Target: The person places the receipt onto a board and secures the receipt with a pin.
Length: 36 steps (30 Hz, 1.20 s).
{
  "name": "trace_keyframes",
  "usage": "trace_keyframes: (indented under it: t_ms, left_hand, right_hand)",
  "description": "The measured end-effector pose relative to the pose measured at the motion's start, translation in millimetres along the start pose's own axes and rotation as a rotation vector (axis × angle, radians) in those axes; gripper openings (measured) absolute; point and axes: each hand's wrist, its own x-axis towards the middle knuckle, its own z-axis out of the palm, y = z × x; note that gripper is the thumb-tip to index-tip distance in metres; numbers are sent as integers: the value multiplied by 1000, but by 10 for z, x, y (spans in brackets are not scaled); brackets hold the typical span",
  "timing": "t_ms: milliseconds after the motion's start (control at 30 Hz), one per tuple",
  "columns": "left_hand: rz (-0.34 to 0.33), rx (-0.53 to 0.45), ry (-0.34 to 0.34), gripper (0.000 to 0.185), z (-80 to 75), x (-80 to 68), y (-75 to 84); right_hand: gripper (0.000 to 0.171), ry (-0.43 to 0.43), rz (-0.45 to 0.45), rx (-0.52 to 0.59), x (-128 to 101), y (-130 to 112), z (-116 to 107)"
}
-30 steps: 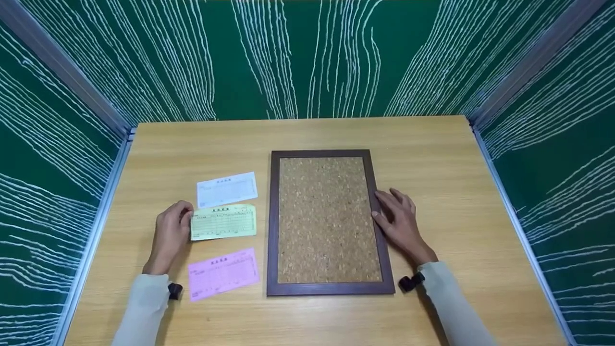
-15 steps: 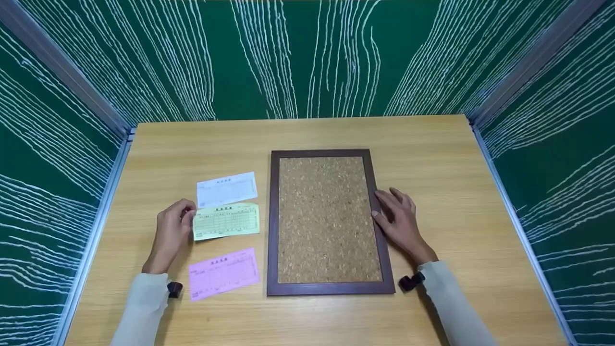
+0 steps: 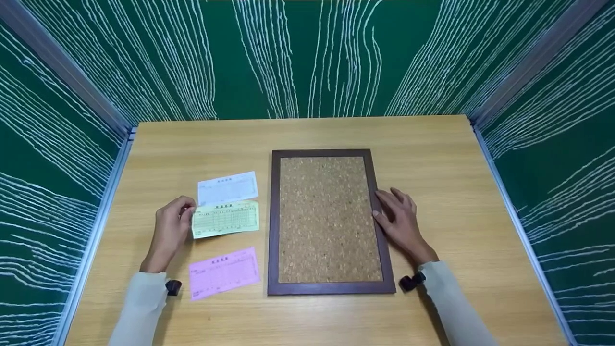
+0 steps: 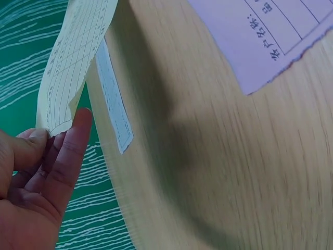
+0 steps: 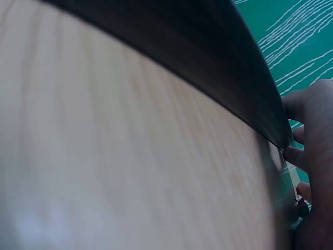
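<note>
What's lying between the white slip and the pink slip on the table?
The green slip, held at its left end by the left hand, sits between the white slip and the pink slip; bare table shows before the pink one. Head view.

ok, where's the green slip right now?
Head view: green slip sits left of the cork board, between the white slip and pink slip, its left end pinched by the left hand.

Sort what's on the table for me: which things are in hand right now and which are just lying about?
In hand:
left hand pinching the green slip by its left end
right hand resting against the right edge of the cork board

Lying about:
white slip
pink slip
</note>
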Motion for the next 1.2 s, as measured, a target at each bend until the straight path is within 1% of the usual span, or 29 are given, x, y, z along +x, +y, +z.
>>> trace_keyframes:
  t_ms: [200, 433, 567, 933, 1067, 1200]
  left_hand:
    - [-1, -1, -5, 13, -31, 10, 50]
    - [11, 58, -4, 12, -67, 19, 101]
    - [11, 67, -2, 12, -79, 27, 117]
    - [36, 28, 27, 13, -121, 53, 202]
    - [44, 11, 25, 13, -134, 78, 252]
    - [34, -23, 14, 14, -131, 92, 303]
  right_hand:
    - [54, -3, -1, -5, 2, 5, -3]
    - [55, -13, 19, -2, -17, -16, -6]
    - [55, -15, 25, -9, -10, -26, -13]
    - [56, -10, 21, -10, -2, 1, 0]
    - [55, -9, 15, -5, -5, 6, -1]
    - [55, -4, 6, 0, -9, 6, 1]
